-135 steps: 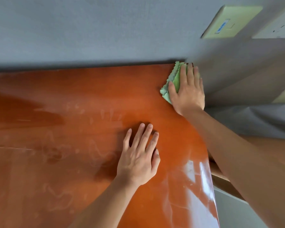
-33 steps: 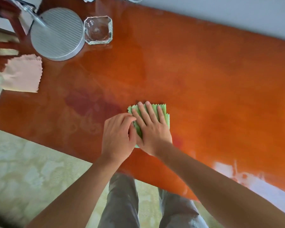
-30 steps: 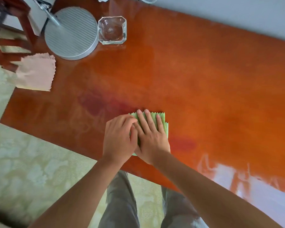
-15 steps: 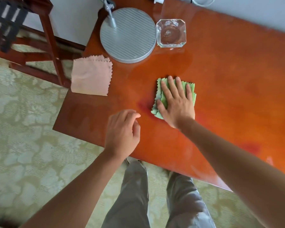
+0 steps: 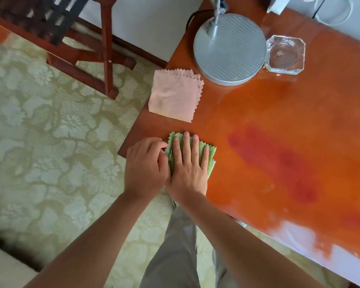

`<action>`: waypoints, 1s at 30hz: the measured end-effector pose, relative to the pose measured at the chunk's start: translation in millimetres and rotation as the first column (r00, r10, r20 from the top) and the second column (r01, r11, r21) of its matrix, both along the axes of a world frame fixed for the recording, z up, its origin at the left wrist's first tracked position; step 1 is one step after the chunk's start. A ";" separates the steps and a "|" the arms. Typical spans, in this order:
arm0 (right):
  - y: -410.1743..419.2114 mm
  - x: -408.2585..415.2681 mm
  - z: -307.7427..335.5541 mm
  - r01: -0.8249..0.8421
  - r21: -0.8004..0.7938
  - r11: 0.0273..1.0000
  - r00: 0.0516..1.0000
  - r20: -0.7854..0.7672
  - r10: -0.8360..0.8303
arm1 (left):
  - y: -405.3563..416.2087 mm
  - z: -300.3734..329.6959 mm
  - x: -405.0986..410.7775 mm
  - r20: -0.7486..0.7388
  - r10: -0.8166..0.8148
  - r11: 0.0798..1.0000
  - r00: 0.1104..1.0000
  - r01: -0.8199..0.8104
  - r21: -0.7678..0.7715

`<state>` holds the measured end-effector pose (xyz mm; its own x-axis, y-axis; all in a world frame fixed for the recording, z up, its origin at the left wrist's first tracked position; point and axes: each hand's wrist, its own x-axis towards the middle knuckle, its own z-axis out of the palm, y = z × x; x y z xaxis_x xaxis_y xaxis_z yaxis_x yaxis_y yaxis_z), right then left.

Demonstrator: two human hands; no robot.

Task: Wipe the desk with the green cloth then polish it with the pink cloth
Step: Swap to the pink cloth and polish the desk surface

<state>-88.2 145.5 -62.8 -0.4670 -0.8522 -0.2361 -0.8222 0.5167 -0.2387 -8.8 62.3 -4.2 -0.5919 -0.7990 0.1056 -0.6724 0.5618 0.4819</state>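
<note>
The folded green cloth (image 5: pixel 211 155) lies near the front left corner of the glossy orange-brown desk (image 5: pixel 279 113). My right hand (image 5: pixel 188 165) presses flat on top of it, fingers spread. My left hand (image 5: pixel 146 166) rests beside it at the desk's corner, fingertips curled onto the cloth's left edge. The folded pink cloth (image 5: pixel 175 95) lies on the desk's left edge, a little beyond the green one, untouched.
A round grey lamp base (image 5: pixel 230 48) stands behind the pink cloth, with a clear glass ashtray (image 5: pixel 286 54) to its right. A wooden chair (image 5: pixel 87 44) stands on the patterned carpet left of the desk. White cables lie at the back edge.
My right hand has slid the green cloth left and toward the front corner of the desk. My left hand has come back against the cloth's edge.
</note>
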 end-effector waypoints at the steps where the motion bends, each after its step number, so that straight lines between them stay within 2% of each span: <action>1: -9.9 8.0 0.5 0.006 -0.003 1.000 1.000 0.018 -0.006 | -4.9 1.0 6.2 0.000 0.025 1.000 1.000 -0.025 0.013; 4: -48.4 27.9 4.2 0.015 0.001 1.000 0.997 0.071 -0.015 | -17.6 5.5 21.3 0.015 0.108 0.993 0.994 -0.109 0.051; 6: -69.0 33.9 13.8 0.099 -0.076 0.992 0.976 0.201 -0.082 | -25.8 6.3 27.5 0.018 0.139 0.989 0.990 -0.140 0.043; 8: -70.6 26.6 25.1 0.339 -0.279 0.898 0.871 0.454 -0.188 | -32.8 3.5 28.5 -0.007 0.150 0.988 0.989 -0.150 0.019; 9: -64.9 17.6 28.5 0.451 -0.377 0.809 0.821 0.530 -0.211 | -34.0 0.6 26.5 -0.024 0.135 0.991 0.991 -0.135 0.003; 10: -59.7 5.8 31.6 0.500 -0.452 0.739 0.815 0.535 -0.223 | -33.9 -3.1 22.2 -0.040 0.104 0.994 0.994 -0.105 -0.017; 12: -60.3 -23.0 34.5 0.440 -0.533 0.723 0.877 0.427 -0.219 | -33.7 -12.9 7.2 -0.048 -0.007 0.998 0.999 0.004 -0.062; 15: -91.9 -67.7 35.0 0.200 -0.517 0.832 0.961 0.270 -0.063 | -32.2 -28.7 -20.0 0.009 -0.152 0.980 0.988 0.152 -0.126; 18: -121.4 -101.4 29.0 -0.126 -0.370 0.920 0.965 0.169 0.200 | -30.8 -41.8 -34.1 0.073 -0.154 0.975 0.985 0.164 -0.148; 21: -125.6 -117.4 13.8 -0.351 -0.198 0.915 0.930 0.041 0.366 | -29.2 -51.5 -33.0 0.143 -0.167 0.973 0.975 0.187 -0.135; 23: -112.6 -120.0 7.6 -0.347 -0.177 0.921 0.936 -0.006 0.351 | -30.7 -54.9 -33.0 0.160 -0.170 0.974 0.972 0.191 -0.125; 27: -46.7 -120.3 10.4 -0.144 -0.253 0.957 0.989 -0.019 0.144 | -30.9 -57.0 -33.1 0.193 -0.173 0.973 0.966 0.198 -0.121; 30: 27.4 -115.7 15.2 -0.060 -0.252 0.966 0.997 -0.066 0.044 | -30.5 -57.9 -33.3 0.208 -0.166 0.974 0.964 0.193 -0.119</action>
